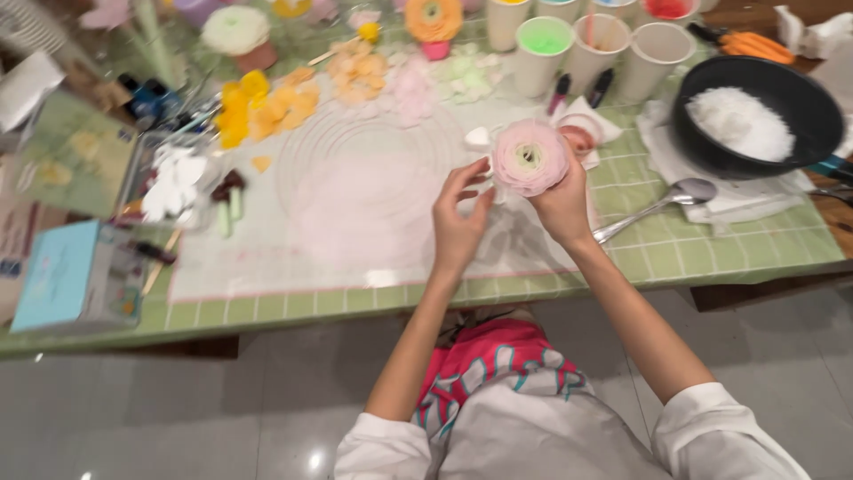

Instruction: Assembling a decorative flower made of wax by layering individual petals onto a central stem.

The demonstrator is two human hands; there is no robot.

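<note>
A round pink flower with many layered petals and a pale green centre is held up over the table in my right hand, which grips it from below and behind. My left hand is just left of the flower, its fingers curled and its fingertips touching a thin white petal at the flower's edge. Both hands hover above a translucent mat marked with circles.
A black pan of white powder sits at the right, a metal spoon beside it. Cups of coloured liquid line the back. Loose yellow, orange and pink petals, finished flowers and a blue box lie left.
</note>
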